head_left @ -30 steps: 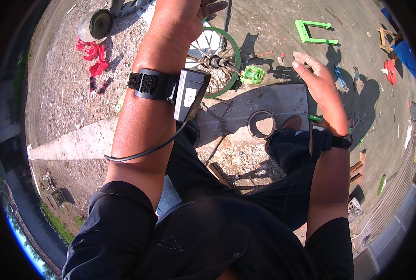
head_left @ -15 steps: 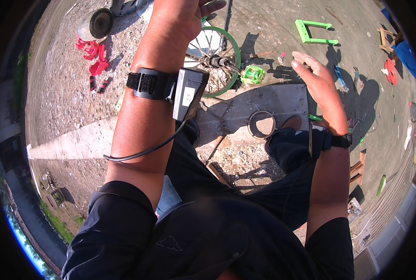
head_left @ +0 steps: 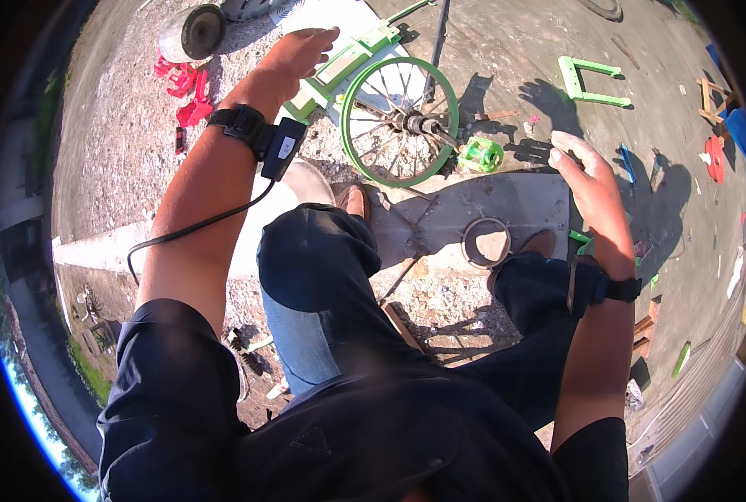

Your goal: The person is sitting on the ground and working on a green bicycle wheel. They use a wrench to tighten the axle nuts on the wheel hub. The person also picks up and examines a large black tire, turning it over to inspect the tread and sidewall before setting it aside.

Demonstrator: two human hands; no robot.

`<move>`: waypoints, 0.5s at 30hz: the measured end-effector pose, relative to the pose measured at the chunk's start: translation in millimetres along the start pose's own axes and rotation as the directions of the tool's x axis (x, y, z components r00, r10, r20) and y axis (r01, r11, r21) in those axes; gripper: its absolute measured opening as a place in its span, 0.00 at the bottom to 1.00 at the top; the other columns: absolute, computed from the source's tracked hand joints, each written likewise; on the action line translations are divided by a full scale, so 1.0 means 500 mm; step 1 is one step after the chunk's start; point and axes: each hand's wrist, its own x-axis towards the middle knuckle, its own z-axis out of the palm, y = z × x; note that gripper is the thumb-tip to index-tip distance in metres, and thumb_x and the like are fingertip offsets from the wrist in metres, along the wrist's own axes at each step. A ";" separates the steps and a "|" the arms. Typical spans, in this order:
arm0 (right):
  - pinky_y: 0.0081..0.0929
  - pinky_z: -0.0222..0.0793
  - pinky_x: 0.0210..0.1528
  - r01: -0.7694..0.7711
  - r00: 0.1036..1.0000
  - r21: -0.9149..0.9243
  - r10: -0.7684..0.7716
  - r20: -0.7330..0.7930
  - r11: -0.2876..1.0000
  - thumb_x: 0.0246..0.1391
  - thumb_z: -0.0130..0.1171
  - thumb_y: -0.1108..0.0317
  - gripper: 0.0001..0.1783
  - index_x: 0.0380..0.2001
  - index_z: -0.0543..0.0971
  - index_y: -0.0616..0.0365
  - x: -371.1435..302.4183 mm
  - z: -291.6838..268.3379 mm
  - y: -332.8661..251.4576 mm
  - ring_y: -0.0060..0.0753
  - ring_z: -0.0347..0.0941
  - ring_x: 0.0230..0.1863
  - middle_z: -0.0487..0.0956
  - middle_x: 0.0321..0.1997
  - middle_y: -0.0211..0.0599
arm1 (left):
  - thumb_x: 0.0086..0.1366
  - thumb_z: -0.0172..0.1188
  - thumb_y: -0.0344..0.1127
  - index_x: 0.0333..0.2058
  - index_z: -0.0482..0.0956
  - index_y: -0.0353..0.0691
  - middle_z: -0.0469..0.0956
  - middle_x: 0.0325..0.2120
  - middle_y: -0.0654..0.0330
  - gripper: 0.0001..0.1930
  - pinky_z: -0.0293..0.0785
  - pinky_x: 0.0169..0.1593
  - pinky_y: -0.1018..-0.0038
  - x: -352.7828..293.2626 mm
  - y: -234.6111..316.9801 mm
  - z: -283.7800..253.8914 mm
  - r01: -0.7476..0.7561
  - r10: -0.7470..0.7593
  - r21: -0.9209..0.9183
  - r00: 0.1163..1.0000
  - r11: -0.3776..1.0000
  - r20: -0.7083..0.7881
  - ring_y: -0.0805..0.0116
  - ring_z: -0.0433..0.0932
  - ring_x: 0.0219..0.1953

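Note:
My left hand (head_left: 296,60) is raised at the upper left with its fingers stretched out, holding nothing. It is beside a light-green metal frame (head_left: 358,57); I cannot tell whether they touch. To the right of the frame, a green-rimmed spoked wheel (head_left: 415,124) has a dark, greasy hub and axle. A bright green openwork round part (head_left: 480,156) is next to the axle end. My right hand (head_left: 589,174) hangs in the air farther right, fingers extended and nothing in them. Below the wheel, a round, shallow container (head_left: 466,243) sits on the board by my shoe.
A pale board (head_left: 523,197) lies across the ground by my feet. Red parts (head_left: 193,111) and a bucket-like drum (head_left: 184,35) lie at the upper left. A green U-shaped frame (head_left: 572,81) is at the upper right, with a blue tool (head_left: 628,165) and a red piece (head_left: 714,159) beyond.
My left hand has swung left, leaving the wheel and the green frame in fuller view. The picture has shifted slightly. My right hand keeps nearly the same pose.

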 end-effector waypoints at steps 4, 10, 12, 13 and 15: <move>0.29 0.64 0.61 -0.044 0.997 0.000 0.044 0.055 0.999 0.60 0.59 0.54 0.28 0.56 0.75 0.64 0.009 0.014 0.000 0.33 0.72 0.58 0.78 0.56 0.44 | 0.66 0.58 0.51 0.63 0.67 0.35 0.71 0.59 0.49 0.33 0.63 0.62 0.60 -0.004 -0.157 0.025 0.154 -0.173 0.127 0.972 0.980 0.156 0.55 0.67 0.62; 0.26 0.69 0.53 -0.082 0.990 -0.061 0.089 0.111 0.995 0.60 0.60 0.54 0.29 0.58 0.74 0.63 0.018 0.032 -0.012 0.27 0.75 0.48 0.79 0.54 0.43 | 0.66 0.59 0.47 0.54 0.74 0.35 0.77 0.42 0.57 0.25 0.70 0.48 0.64 0.016 -0.243 0.091 0.288 -0.301 0.099 0.939 0.952 0.167 0.66 0.73 0.45; 0.26 0.70 0.52 -0.083 0.989 -0.055 0.089 0.114 0.995 0.60 0.60 0.54 0.29 0.58 0.74 0.63 0.022 0.038 -0.014 0.27 0.75 0.46 0.79 0.54 0.42 | 0.66 0.60 0.44 0.52 0.76 0.35 0.77 0.38 0.59 0.22 0.71 0.44 0.67 0.039 -0.275 0.102 0.273 -0.290 0.120 0.943 0.954 0.163 0.68 0.73 0.41; 0.26 0.70 0.51 -0.083 0.989 -0.047 0.088 0.118 0.995 0.60 0.60 0.54 0.29 0.58 0.74 0.63 0.026 0.042 -0.012 0.27 0.75 0.46 0.79 0.54 0.42 | 0.66 0.61 0.43 0.51 0.77 0.35 0.77 0.36 0.59 0.20 0.72 0.42 0.69 0.050 -0.287 0.106 0.264 -0.284 0.131 0.945 0.955 0.160 0.69 0.73 0.39; 0.26 0.70 0.51 -0.087 0.988 -0.033 0.090 0.123 0.996 0.60 0.60 0.55 0.29 0.58 0.74 0.64 0.032 0.047 -0.012 0.26 0.75 0.46 0.80 0.53 0.42 | 0.64 0.63 0.38 0.47 0.78 0.33 0.77 0.32 0.60 0.17 0.72 0.36 0.73 0.055 -0.294 0.120 0.226 -0.236 0.094 0.965 0.970 0.115 0.71 0.73 0.32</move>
